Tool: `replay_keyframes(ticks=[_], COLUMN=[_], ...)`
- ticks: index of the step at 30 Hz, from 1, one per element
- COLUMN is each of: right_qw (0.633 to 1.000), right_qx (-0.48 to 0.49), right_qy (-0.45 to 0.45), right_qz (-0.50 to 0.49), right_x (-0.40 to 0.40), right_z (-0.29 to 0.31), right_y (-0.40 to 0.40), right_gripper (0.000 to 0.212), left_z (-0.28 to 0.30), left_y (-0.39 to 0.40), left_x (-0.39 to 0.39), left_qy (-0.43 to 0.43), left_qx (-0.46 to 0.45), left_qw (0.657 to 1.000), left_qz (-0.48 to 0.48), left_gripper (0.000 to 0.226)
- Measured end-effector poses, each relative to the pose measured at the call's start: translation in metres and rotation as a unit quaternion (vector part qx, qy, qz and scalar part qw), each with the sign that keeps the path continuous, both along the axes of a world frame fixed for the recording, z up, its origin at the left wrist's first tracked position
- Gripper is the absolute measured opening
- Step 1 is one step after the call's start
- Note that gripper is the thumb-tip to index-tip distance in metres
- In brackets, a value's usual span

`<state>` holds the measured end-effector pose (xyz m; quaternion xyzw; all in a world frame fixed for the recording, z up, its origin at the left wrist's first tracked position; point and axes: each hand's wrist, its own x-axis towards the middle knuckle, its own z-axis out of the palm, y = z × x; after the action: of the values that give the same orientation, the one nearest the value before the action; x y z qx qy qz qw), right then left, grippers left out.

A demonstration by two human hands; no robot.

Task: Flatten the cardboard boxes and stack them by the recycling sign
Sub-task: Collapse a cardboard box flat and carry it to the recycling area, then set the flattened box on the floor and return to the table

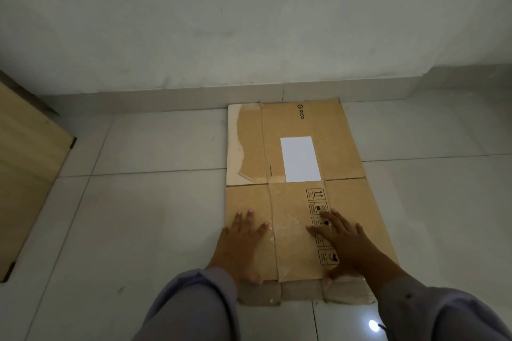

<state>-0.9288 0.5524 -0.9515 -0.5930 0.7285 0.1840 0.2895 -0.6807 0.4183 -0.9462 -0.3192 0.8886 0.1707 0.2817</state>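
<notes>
A flattened brown cardboard box (293,152) lies on the tiled floor, its far end against the wall's skirting. It carries a white label (300,159) and printed handling symbols (318,202). My left hand (241,243) rests flat, fingers spread, on the box's near left part. My right hand (340,238) presses flat on the near right part, over the printed symbols. Another cardboard layer (260,295) sticks out beneath the near edge. No recycling sign is in view.
A light wooden panel or piece of furniture (25,169) stands at the left edge. A grey wall (249,22) runs across the back, with a step or ledge (471,75) at the far right. The floor (138,216) is pale glossy tiles.
</notes>
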Motion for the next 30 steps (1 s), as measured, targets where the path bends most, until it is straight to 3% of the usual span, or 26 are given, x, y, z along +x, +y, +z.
replay_keyframes(ticks=[5, 7, 11, 20, 25, 30], right_qw=[0.997, 0.995, 0.99, 0.978, 0.981, 0.986], right_qx=[0.002, -0.028, -0.046, -0.062, -0.094, -0.108], right_qy=[0.0, 0.0, -0.034, -0.113, -0.141, -0.129], right_qz=[-0.083, -0.098, -0.131, -0.163, -0.089, -0.007], right_x=[0.025, 0.039, 0.072, 0.142, 0.194, 0.248], right_z=[0.051, 0.087, 0.206, 0.486, 0.619, 0.686], right_y=[-0.034, -0.045, -0.044, -0.051, -0.085, -0.115], right_gripper=[0.054, 0.038, 0.042, 0.049, 0.046, 0.042], left_z=[0.056, 0.095, 0.217, 0.502, 0.634, 0.709], left_y=[-0.015, -0.017, -0.011, 0.005, -0.003, -0.011], left_x=[-0.011, -0.01, 0.006, 0.074, 0.138, 0.212], left_qy=[-0.043, -0.024, 0.012, 0.036, 0.038, 0.057], left_qx=[-0.031, -0.041, -0.028, -0.013, -0.047, -0.08], left_qw=[0.998, 0.999, 0.999, 0.994, 0.983, 0.959], left_qz=[-0.023, 0.009, 0.04, 0.104, 0.173, 0.265], left_gripper=[0.072, 0.06, 0.049, 0.049, 0.049, 0.049])
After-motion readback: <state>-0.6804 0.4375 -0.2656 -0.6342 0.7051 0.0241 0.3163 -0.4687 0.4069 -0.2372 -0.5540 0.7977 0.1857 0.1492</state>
